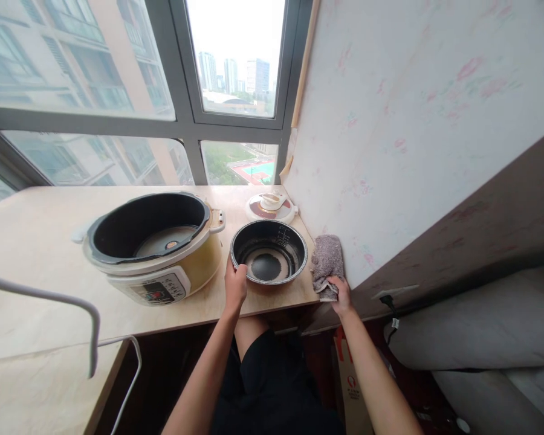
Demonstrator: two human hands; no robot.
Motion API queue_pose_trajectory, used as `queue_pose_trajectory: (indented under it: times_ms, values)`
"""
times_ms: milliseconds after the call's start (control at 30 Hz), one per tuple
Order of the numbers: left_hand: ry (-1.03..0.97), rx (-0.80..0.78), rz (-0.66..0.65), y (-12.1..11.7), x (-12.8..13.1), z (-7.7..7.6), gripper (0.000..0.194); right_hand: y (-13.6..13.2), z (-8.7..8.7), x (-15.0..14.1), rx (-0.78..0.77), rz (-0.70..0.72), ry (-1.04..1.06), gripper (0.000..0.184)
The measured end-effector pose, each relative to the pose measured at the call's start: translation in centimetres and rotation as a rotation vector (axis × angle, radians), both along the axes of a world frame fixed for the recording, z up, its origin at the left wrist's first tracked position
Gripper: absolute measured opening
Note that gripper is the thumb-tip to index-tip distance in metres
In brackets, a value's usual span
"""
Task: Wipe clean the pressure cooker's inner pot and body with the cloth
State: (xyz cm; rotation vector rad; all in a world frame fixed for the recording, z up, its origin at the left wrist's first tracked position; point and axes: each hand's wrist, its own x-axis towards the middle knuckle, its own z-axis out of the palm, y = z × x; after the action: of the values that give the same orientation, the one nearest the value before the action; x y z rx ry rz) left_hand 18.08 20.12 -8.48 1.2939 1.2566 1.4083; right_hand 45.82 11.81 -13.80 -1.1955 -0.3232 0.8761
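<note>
My left hand (236, 283) grips the near left rim of a dark inner pot (292, 249), its thumb over the edge. The pot sits tilted toward me at the front of the wooden sill, with a pale worn ring on its floor. Closed around the lower end of a grey-brown cloth (328, 261) is my right hand (340, 294), to the right of the pot by the wall. On the left stands a cream and gold pressure cooker body (204, 260), lidless, its dark inside showing. Behind the pot lies the cooker lid (256, 208).
A window (236, 130) runs along the back of the wooden sill (36, 241). The papered wall (390, 145) bounds the right side. A pale bent tube (49, 292) crosses the left foreground. Below right are a paper bag (351, 386) and a plugged-in cord (387, 300).
</note>
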Motion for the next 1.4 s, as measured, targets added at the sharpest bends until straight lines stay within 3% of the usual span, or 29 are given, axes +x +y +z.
queue_pose_trajectory:
  times_ms: [367, 500, 600, 733, 833, 900, 1000, 1133, 1300, 1400]
  values:
    - [-0.005, 0.061, -0.012, 0.0, -0.1, -0.3, 0.044, -0.4, 0.0, -0.3, -0.010, 0.010, 0.056, 0.040]
    - [-0.022, 0.073, -0.016, 0.1, 0.0, -0.4, 0.048, -1.2, 1.2, -0.8, -0.018, 0.069, 0.049, 0.032]
    - [-0.026, 0.070, -0.008, 0.3, 0.0, -0.4, 0.050, -1.4, 4.2, -0.7, 0.061, 0.041, -0.060, 0.023]
    - [-0.034, 0.070, 0.001, 0.5, 0.3, -0.6, 0.051, 0.1, 10.4, -0.9, 0.171, 0.071, -0.275, 0.026]
    - [-0.059, 0.074, 0.019, 0.5, 0.5, -0.9, 0.053, 2.9, 13.9, -2.1, 0.093, 0.337, -0.490, 0.057]
    - [-0.085, 0.087, 0.017, 0.5, 0.7, -1.0, 0.053, 5.3, 14.7, -3.2, 0.022, 0.504, -0.598, 0.065]
    - [-0.120, 0.128, 0.004, 0.4, 0.8, -1.1, 0.049, 8.7, 14.0, -4.9, -0.060, 0.674, -0.757, 0.064]
    - [-0.130, 0.167, -0.020, 0.3, 0.7, -1.0, 0.045, 12.0, 11.9, -6.9, -0.198, 0.756, -0.893, 0.072]
    - [-0.138, 0.154, -0.054, 0.5, 0.3, -1.6, 0.049, 13.9, 10.2, -10.1, -0.224, 0.957, -0.747, 0.090]
    - [-0.152, 0.089, -0.038, 0.6, 0.2, -1.9, 0.053, 14.4, 9.5, -12.0, -0.249, 1.014, -0.708, 0.090]
